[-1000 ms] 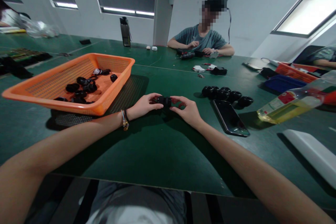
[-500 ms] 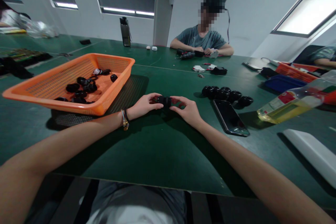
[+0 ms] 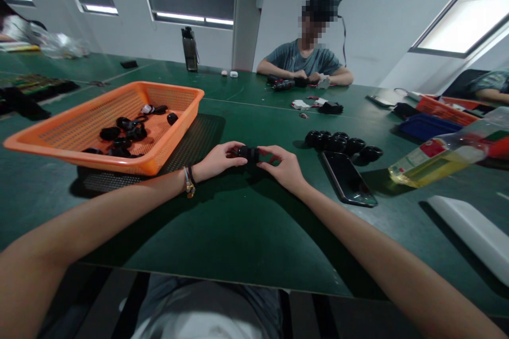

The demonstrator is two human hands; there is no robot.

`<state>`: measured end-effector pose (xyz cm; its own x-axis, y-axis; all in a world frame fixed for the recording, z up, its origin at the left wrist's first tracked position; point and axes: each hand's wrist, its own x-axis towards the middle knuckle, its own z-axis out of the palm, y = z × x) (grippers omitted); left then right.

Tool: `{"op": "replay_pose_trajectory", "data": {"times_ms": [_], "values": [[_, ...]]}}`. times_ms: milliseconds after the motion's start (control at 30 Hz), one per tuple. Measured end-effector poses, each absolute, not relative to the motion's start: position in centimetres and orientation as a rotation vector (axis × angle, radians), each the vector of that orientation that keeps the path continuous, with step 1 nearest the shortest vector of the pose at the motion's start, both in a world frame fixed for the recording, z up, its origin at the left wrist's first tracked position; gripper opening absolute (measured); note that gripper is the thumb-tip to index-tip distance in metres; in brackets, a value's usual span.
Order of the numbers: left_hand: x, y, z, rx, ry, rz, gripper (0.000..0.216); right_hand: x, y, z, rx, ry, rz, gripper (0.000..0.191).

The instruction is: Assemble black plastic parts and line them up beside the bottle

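Observation:
Between my two hands is a small round black part (image 3: 249,154) with a ridge around its middle, held just over the green table. My left hand (image 3: 222,160) pinches its left end between thumb and fingers. The thumb and fingertips of my right hand (image 3: 283,166) close on its right end. To the left stands an orange basket (image 3: 175,137) with several loose black parts (image 3: 129,130) inside. A cluster of similar glossy black parts (image 3: 338,143) sits on the table to the right of my hands.
A phone (image 3: 350,177) lies right of my right hand, beside a tilted bottle of yellow liquid (image 3: 435,156) and a white slab (image 3: 471,233). Across the green table (image 3: 238,238) sits a person (image 3: 306,58). A dark water bottle (image 3: 190,50) stands at the back.

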<state>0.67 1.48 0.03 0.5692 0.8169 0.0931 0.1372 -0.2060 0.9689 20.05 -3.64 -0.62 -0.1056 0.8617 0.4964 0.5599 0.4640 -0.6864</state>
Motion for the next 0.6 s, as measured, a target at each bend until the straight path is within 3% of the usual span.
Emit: {"op": "replay_pose_trajectory", "data": {"times_ms": [600], "values": [[0.66,1.46,0.04,1.675,0.808,0.762,0.048,20.03,-3.66,-0.62,-1.224,-1.786,0.432,0.032]]}}
